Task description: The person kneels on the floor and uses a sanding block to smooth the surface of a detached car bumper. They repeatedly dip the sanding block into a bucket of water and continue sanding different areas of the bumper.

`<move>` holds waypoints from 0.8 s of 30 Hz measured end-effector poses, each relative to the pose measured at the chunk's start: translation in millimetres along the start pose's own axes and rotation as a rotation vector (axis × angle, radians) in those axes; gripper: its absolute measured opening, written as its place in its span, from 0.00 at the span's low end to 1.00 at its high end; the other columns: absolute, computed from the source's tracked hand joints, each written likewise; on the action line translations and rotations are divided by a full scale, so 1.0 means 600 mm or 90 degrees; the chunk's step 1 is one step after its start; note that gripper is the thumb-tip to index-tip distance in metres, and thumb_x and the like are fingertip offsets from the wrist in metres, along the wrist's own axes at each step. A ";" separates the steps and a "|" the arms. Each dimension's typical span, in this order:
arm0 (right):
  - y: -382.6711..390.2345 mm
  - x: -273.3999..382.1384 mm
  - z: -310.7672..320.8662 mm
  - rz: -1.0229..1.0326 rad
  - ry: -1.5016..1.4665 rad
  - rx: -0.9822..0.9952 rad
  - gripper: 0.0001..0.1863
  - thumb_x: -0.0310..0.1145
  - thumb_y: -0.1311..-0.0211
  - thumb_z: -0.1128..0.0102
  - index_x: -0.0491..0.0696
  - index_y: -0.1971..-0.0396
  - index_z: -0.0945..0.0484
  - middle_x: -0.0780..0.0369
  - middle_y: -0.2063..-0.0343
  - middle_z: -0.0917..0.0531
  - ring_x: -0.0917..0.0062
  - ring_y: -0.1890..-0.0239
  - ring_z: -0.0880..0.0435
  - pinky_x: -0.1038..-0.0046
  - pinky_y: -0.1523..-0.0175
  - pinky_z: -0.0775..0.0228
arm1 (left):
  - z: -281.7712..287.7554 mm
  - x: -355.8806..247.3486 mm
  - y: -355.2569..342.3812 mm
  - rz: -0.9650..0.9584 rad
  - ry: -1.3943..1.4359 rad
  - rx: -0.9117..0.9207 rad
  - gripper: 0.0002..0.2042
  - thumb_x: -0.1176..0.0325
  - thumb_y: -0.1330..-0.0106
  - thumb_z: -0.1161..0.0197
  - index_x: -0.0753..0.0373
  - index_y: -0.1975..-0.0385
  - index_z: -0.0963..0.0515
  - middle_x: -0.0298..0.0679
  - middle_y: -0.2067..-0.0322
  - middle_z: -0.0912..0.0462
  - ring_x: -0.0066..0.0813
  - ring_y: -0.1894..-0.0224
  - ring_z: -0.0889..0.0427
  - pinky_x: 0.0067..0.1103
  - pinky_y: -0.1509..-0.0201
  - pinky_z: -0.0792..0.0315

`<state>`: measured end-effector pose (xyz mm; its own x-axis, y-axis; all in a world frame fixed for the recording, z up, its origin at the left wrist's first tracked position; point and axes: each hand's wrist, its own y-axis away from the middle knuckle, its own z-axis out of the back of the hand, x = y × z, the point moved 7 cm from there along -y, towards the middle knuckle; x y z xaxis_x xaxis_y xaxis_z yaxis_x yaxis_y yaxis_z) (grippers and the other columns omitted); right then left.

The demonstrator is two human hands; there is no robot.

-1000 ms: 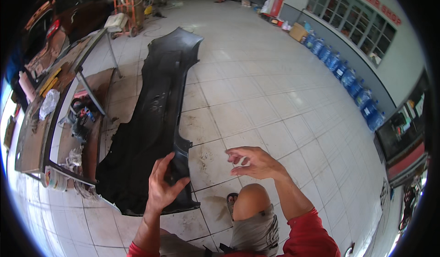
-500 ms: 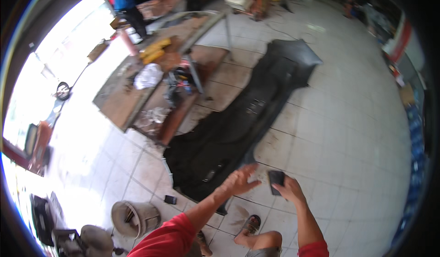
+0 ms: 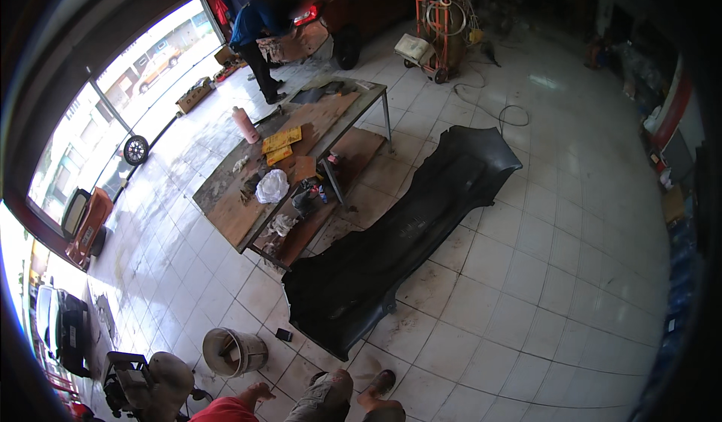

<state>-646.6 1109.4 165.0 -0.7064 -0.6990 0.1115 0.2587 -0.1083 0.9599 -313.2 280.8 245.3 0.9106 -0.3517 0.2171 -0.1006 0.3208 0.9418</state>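
Note:
My left hand (image 3: 260, 393) is at the lower edge, with a red sleeve behind it. It holds nothing that I can see, its fingers look stretched out, and it is just below the bucket. My right hand is out of view. A long black car bumper (image 3: 406, 230) lies slantwise on the floor in front of me. Near its close end lies a small dark flat object (image 3: 283, 335). To the left of that stands a whitish bucket (image 3: 254, 353) with some things inside.
A worktable (image 3: 226, 223) carries yellow sheets (image 3: 282, 138), a pink bottle (image 3: 244, 124) and a white plastic bag (image 3: 272, 186). Beyond it, a person in blue (image 3: 252, 27) bends by an orange car (image 3: 376, 8). A cable (image 3: 513, 115) curls across the tiles. A compressor-like machine (image 3: 162, 381) stands lower left.
The view has tilted up and shifted. My left hand has drawn back from over the bumper toward the lower edge. My right hand, which held a dark flat block, has left the view.

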 end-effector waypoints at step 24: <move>0.052 0.876 0.391 0.267 0.416 -0.213 0.26 0.50 0.46 0.19 0.41 0.59 0.09 0.53 0.67 0.08 0.65 0.66 0.09 0.58 0.57 0.17 | 0.337 -0.902 0.115 -0.358 0.216 -0.191 0.29 0.39 0.34 0.31 0.51 0.39 0.16 0.44 0.47 0.10 0.45 0.41 0.13 0.35 0.35 0.21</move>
<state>-1164.4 904.8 313.9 -0.0117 -0.9851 0.1713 0.6687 0.1197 0.7339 -893.7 315.6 244.7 0.8710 -0.2583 -0.4179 0.4907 0.4166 0.7653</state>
